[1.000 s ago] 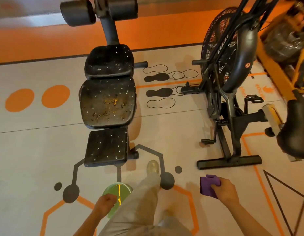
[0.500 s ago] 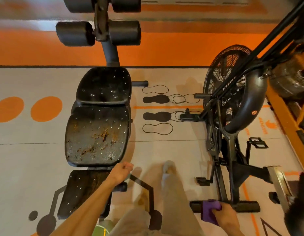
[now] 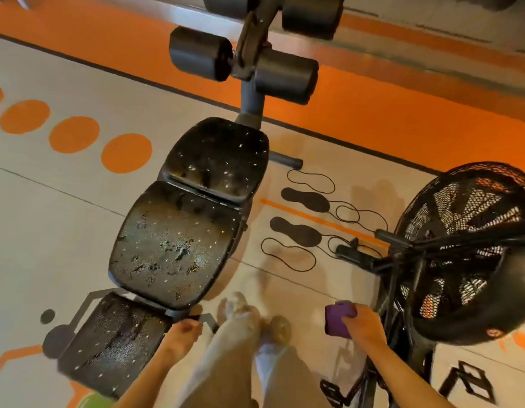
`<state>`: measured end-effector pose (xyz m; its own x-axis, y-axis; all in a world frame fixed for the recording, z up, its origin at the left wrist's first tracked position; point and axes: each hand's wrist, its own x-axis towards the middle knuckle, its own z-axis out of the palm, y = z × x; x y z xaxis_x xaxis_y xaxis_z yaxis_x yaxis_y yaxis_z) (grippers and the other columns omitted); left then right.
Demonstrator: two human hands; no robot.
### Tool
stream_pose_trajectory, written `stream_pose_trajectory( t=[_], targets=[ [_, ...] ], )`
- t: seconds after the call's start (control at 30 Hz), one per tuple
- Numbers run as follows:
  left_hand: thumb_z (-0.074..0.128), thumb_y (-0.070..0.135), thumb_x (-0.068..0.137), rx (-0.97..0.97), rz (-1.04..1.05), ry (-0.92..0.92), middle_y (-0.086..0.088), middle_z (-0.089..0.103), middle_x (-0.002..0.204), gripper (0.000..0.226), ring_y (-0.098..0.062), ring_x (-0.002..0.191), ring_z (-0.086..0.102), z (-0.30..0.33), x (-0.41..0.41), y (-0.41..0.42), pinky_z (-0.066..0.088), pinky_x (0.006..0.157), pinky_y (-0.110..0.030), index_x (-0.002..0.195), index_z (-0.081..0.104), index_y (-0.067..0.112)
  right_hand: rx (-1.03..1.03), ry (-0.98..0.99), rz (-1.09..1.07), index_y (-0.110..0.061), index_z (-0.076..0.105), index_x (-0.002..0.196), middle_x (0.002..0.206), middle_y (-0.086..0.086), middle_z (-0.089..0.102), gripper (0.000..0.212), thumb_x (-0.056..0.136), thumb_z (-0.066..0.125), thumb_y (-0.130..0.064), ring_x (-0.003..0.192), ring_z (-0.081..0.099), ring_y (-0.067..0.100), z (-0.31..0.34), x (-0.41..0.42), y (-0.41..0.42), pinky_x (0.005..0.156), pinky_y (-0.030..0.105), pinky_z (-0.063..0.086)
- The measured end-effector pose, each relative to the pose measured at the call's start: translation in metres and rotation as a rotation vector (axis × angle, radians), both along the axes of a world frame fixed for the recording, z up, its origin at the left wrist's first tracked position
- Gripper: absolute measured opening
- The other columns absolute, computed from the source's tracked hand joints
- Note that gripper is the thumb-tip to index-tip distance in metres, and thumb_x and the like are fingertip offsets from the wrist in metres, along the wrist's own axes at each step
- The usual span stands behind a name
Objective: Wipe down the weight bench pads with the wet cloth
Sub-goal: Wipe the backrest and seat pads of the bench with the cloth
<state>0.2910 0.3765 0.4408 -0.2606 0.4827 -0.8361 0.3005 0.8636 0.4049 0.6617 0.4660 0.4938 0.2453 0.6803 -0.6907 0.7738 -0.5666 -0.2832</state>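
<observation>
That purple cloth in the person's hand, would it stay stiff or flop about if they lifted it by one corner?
Probably floppy: the purple cloth sits bunched in the right hand, fingers curled round it. It looks light, held easily in one hand. If wet, it may sag and drip, though no wetness shows here.
</observation>
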Motion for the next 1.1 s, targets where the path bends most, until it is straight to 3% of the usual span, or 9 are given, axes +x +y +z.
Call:
stream_pose_trajectory(
  t=[0.13, 0.3, 0.4, 0.53, 0.67, 0.77, 0.87, 1.0, 1.1],
  targets=[
    [0.060, 0.022, 0.094, -0.011, -0.047, -0.046, -0.008, 0.050, 0.062, 0.028, -0.023, 0.063, 0.044, -0.029, -0.016, 0.051, 0.044, 0.058, -0.036, 0.068, 0.059, 0.012, 0.008, 0.000, 0.082, -0.015, 0.064, 0.115, 0.103, 0.013, 0.069, 0.031, 0.086, 0.055, -0.007, 0.092, 0.064, 0.027, -0.005, -0.024, 0.074, 0.071, 0.026, 0.044],
    [0.055, 0.014, 0.099, 0.084, -0.080, -0.114, -0.003, 0.065, 0.085, 0.018, -0.020, 0.082, 0.060, -0.006, -0.024, 0.163, 0.051, 0.081, -0.033, 0.083, 0.064, 0.017, 0.035, 0.031, 0.035, -0.006, 0.057, 0.114, 0.110, 0.016, 0.065, 0.027, 0.087, 0.056, -0.009, 0.102, 0.061, 0.030, -0.016, -0.067, 0.157, 0.091, 0.038, 0.050],
    [0.056, 0.015, 0.099, 0.097, -0.102, -0.113, -0.009, 0.070, 0.105, 0.012, -0.021, 0.098, 0.063, -0.015, -0.034, 0.227, 0.050, 0.096, -0.036, 0.096, 0.066, 0.019, 0.083, 0.083, 0.005, -0.001, 0.053, 0.116, 0.109, 0.016, 0.061, 0.028, 0.088, 0.056, -0.006, 0.105, 0.059, 0.031, -0.016, -0.102, 0.209, 0.086, 0.030, 0.045],
    [0.053, 0.016, 0.100, 0.125, -0.131, -0.071, -0.011, 0.068, 0.115, 0.018, -0.025, 0.099, 0.064, -0.028, -0.041, 0.307, 0.051, 0.078, -0.027, 0.114, 0.064, 0.014, 0.136, 0.138, 0.049, -0.005, 0.056, 0.114, 0.109, 0.012, 0.062, 0.027, 0.088, 0.057, -0.010, 0.107, 0.058, 0.028, -0.026, -0.143, 0.278, 0.088, 0.032, 0.046],
    [0.050, 0.018, 0.100, 0.191, -0.176, -0.018, -0.011, 0.070, 0.113, 0.024, -0.027, 0.091, 0.064, -0.046, -0.042, 0.373, 0.049, 0.075, -0.031, 0.119, 0.065, 0.018, 0.182, 0.196, 0.124, -0.009, 0.058, 0.111, 0.102, 0.008, 0.061, 0.023, 0.088, 0.055, -0.011, 0.094, 0.056, 0.021, -0.046, -0.180, 0.352, 0.081, 0.031, 0.047],
    [0.049, 0.016, 0.100, 0.256, -0.188, -0.005, -0.009, 0.067, 0.114, 0.022, -0.020, 0.098, 0.062, -0.065, -0.041, 0.415, 0.046, 0.083, -0.027, 0.113, 0.066, 0.017, 0.184, 0.261, 0.191, -0.016, 0.061, 0.103, 0.101, 0.007, 0.064, 0.018, 0.087, 0.056, -0.014, 0.094, 0.059, 0.022, -0.070, -0.202, 0.403, 0.081, 0.034, 0.052],
    [0.051, 0.018, 0.098, 0.322, -0.216, 0.051, -0.007, 0.061, 0.123, 0.020, -0.026, 0.111, 0.062, -0.089, -0.042, 0.452, 0.049, 0.099, -0.040, 0.111, 0.064, 0.025, 0.162, 0.282, 0.267, -0.016, 0.062, 0.102, 0.098, 0.003, 0.061, 0.017, 0.087, 0.054, -0.014, 0.095, 0.058, 0.020, -0.096, -0.218, 0.449, 0.081, 0.034, 0.051],
    [0.052, 0.019, 0.099, 0.457, -0.295, 0.187, -0.004, 0.048, 0.138, 0.032, -0.023, 0.120, 0.055, -0.118, -0.040, 0.494, 0.045, 0.097, -0.029, 0.130, 0.057, 0.017, 0.136, 0.259, 0.334, -0.015, 0.062, 0.103, 0.100, 0.003, 0.061, 0.018, 0.088, 0.053, -0.014, 0.095, 0.055, 0.018, -0.135, -0.232, 0.505, 0.080, 0.031, 0.047],
    [0.053, 0.020, 0.099, 0.537, -0.370, 0.287, -0.003, 0.038, 0.153, 0.042, -0.023, 0.137, 0.042, -0.139, -0.039, 0.521, 0.038, 0.109, -0.032, 0.140, 0.050, 0.014, 0.134, 0.244, 0.382, -0.013, 0.064, 0.107, 0.102, 0.003, 0.063, 0.021, 0.089, 0.053, -0.015, 0.098, 0.058, 0.019, -0.167, -0.240, 0.541, 0.087, 0.033, 0.049]
  ],
)
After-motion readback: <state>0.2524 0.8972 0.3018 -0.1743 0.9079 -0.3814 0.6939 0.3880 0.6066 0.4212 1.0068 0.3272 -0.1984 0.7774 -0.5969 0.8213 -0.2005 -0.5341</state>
